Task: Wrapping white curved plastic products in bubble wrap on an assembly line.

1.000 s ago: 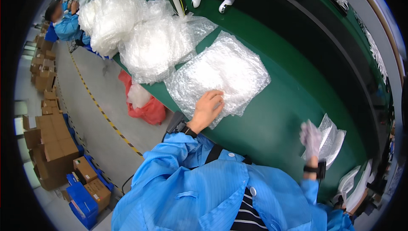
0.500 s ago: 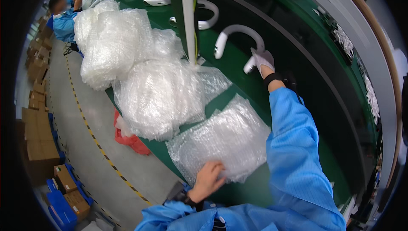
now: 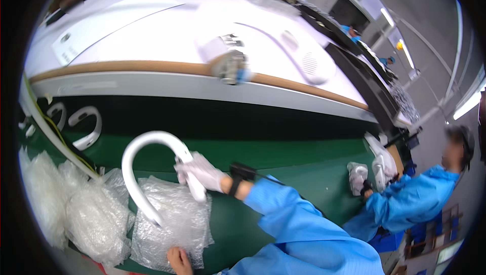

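Note:
My right hand (image 3: 202,172), in a pale glove, grips one end of a white U-shaped curved tube (image 3: 133,161). The tube's other end hangs over a flat clear bubble-wrap bag (image 3: 177,214) on the green work surface. At the bag's near edge, my bare left hand (image 3: 179,261) has its fingers closed on the film, though the lower part of this hand is cut off by the picture's edge.
Piled bubble-wrap bags (image 3: 93,219) lie at left, beside a post (image 3: 58,141). Further white curved parts (image 3: 88,128) sit behind them. A white raised table (image 3: 152,32) runs along the far side. At right, a co-worker (image 3: 417,199) in blue handles a wrapped item (image 3: 357,176).
My right hand has lifted the white curved tube from the green surface and brought it over the flat bag. My left hand stays at the bag's near edge. The view has swung to the right.

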{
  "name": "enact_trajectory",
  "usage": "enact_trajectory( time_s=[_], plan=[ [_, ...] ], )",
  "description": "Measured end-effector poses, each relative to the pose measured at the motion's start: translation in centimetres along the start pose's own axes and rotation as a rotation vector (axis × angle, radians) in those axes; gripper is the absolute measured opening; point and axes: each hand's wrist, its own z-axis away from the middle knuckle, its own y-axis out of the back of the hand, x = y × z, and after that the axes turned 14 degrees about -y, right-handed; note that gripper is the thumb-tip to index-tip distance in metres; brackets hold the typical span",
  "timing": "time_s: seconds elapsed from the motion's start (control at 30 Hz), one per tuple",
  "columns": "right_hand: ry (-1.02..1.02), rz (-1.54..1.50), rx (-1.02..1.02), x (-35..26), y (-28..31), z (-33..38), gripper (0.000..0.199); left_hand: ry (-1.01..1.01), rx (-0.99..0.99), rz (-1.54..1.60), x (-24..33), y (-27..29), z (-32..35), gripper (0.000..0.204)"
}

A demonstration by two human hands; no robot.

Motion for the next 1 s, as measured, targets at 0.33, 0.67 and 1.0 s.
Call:
enact_trajectory(
  time_s=[0.33,0.67,1.0],
  plan=[
    [0.441,0.686,0.407,-0.7,6.5,24.7,0.054,0.21,-0.077,0.148,-0.4,-0.7,-1.1,0.046],
    [0.694,1.012,1.043,3.0,9.6,28.3,0.037,-0.217,-0.019,-0.259,-0.1,-1.9,-1.3,0.028],
    [-0.184,-0.653,0.328,14.2,5.7,21.6,0.01,0.052,0.426,-0.034,2.0,0.9,-2.7,0.015]
  ],
)
